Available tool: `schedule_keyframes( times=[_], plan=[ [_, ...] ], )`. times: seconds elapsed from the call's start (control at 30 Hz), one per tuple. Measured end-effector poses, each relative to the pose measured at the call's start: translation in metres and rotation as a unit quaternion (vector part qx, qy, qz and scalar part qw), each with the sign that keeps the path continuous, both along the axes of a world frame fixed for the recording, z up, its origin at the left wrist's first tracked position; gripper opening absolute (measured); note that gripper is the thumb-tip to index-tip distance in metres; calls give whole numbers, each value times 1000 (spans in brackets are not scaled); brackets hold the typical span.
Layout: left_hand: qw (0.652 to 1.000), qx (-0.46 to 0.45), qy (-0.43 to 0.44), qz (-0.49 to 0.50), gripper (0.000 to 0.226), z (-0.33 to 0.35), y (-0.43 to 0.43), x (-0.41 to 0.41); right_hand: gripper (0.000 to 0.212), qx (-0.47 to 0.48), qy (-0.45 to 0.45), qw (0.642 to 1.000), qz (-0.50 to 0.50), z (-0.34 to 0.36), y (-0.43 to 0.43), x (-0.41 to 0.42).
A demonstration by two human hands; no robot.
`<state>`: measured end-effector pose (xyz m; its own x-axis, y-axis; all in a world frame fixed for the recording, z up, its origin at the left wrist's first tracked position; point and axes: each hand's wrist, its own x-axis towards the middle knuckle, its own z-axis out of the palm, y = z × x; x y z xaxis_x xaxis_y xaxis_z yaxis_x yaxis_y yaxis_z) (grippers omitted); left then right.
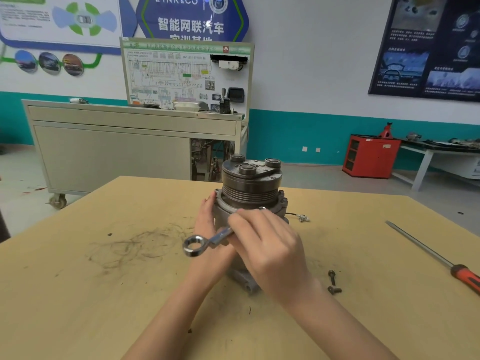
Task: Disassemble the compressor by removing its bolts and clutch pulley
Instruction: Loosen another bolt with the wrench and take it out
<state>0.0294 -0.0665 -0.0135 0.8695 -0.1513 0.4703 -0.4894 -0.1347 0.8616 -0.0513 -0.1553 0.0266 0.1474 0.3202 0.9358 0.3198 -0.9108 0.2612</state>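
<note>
One table point(104, 294) is carrying the upright compressor point(250, 188) at its middle, our left grip point(205, 224) is bracing it with straight fingers point(209, 203), our right grip point(267, 248) is clenching the wrench point(215, 237) reaching its flange point(224, 201), and we are fearing an angled pull slipping off, rounding the hidden bolt head.

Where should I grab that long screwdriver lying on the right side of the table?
Take the screwdriver by its fat orange-red handle, coming down from above with your fingers across it. It lies flat on the table, with the handle nearest you and the thin metal shaft pointing away to the left, so the handle probably gives the surer hold.
</note>
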Motion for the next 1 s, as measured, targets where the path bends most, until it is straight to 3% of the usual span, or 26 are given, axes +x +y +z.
schedule_keyframes(
  times=[0.17, 0.27, 0.33, 0.4, 0.53, 0.6, 0.63, 0.7, 0.8, 0.9, 1.0],
  plan=[
    [998, 9, -45, 38, 88, -8, 5, -9, 15, 28, 24, 993, 111, -2, -27, -2],
    [996, 30, -64, 50, 87, -11, 7, -8, 23, 160, 94, 956, 226, -9, -46, -5],
    [996, 37, -65, 48, 86, -12, 7, -8, 20, 312, 147, 883, 318, -10, -58, -6],
    [996, 41, -58, 49, 88, -12, 7, -8, 23, 451, 203, 782, 380, -7, -73, -1],
    [997, 41, -54, 47, 89, -10, 8, -9, 32, 603, 328, 590, 426, 4, -95, 14],
    [996, 44, -53, 47, 89, -11, 7, -9, 31, 628, 342, 530, 456, 5, -99, 17],
    [996, 45, -53, 49, 91, -11, 8, -8, 31, 632, 332, 521, 468, 5, -99, 17],
    [996, 46, -53, 48, 93, -10, 8, -8, 31, 627, 274, 569, 456, 4, -96, 15],
    [997, 46, -51, 43, 93, -9, 8, -10, 29, 555, 165, 728, 367, 2, -86, 9],
    [997, 46, -49, 45, 93, -9, 8, -10, 30, 402, 114, 857, 300, -2, -69, 4],
    [997, 46, -51, 47, 93, -10, 8, -10, 35, 232, 66, 942, 234, -9, -59, 2]
  ],
)
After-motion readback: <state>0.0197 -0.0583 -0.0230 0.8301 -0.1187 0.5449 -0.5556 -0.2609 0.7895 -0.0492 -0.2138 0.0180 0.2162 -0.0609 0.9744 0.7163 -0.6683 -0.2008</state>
